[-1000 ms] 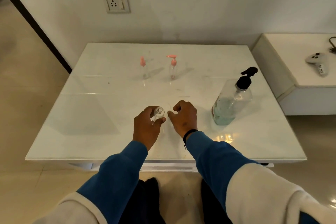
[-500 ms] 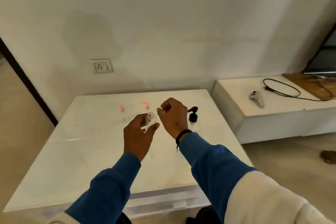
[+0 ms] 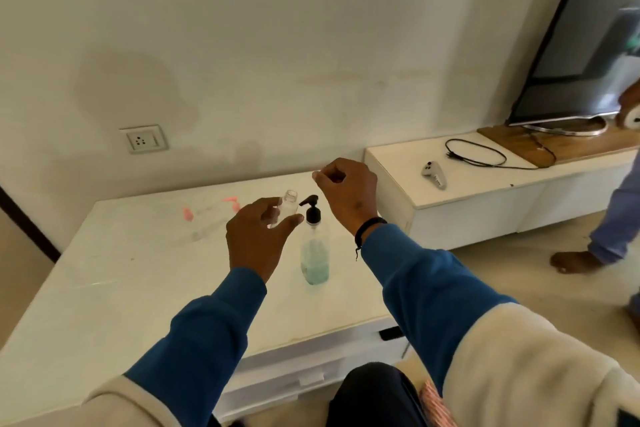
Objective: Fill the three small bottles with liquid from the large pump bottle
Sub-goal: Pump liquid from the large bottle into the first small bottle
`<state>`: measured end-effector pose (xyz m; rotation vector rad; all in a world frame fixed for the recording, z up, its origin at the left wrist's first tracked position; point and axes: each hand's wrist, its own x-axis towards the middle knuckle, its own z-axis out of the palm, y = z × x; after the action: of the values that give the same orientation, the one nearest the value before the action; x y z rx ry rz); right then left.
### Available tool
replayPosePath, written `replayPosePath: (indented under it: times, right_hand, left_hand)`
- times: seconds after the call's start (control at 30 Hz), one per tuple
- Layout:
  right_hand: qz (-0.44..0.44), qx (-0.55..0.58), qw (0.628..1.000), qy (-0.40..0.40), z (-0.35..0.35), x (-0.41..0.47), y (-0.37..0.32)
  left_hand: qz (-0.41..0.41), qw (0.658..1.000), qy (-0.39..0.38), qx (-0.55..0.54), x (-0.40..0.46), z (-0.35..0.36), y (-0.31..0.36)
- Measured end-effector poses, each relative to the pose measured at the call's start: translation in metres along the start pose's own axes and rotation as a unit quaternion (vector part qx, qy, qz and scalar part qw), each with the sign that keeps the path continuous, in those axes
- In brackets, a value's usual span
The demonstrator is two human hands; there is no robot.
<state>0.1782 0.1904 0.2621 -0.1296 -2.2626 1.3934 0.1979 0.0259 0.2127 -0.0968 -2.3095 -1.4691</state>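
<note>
My left hand (image 3: 256, 236) holds a small clear bottle (image 3: 289, 204) upright above the table, its neck open with no cap on it. My right hand (image 3: 346, 194) hovers higher and to the right, fingers curled, with thumb and forefinger pinching what looks like a small pinkish cap; most of it is hidden. The large pump bottle (image 3: 314, 253), with a black pump and some blue-green liquid at the bottom, stands on the white table (image 3: 121, 270) just right of my left hand. Two small bottles with pink pumps (image 3: 188, 215) (image 3: 233, 203) stand blurred at the table's far side.
A low white cabinet (image 3: 485, 198) to the right carries a grey controller (image 3: 434, 175), a black cable (image 3: 474, 152) and a TV (image 3: 581, 45). Another person's leg and bare foot (image 3: 581, 260) stand on the floor at far right. A wall socket (image 3: 143, 139) sits behind the table.
Both hands rose from the tabletop, the left carrying the small bottle. The right hand lifted up and away from the bottle's neck. The view swung up and to the right.
</note>
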Motion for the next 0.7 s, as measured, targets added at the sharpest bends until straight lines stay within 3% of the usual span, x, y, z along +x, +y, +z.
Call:
replayPosePath:
  times: [0.23,0.4,0.5,0.7]
  right_hand:
    - [0.041,0.036,0.999,-0.001,0.037,-0.011,0.055]
    - [0.049,0.113,0.989,0.087,0.074,-0.015,0.08]
    - [0.018,0.135,0.981,0.139,0.089,-0.016,0.092]
    - [-0.067,0.121,0.976,0.167,0.1,-0.012,0.107]
  left_hand:
    - [-0.053,0.998,0.021,-0.039,-0.004,0.025,-0.041]
    - [-0.041,0.997,0.036,-0.049,-0.008,0.045,-0.074]
    - [-0.023,0.998,0.037,-0.052,-0.009,0.055,-0.086]
    - [0.024,0.997,0.038,-0.066,-0.003,0.068,-0.1]
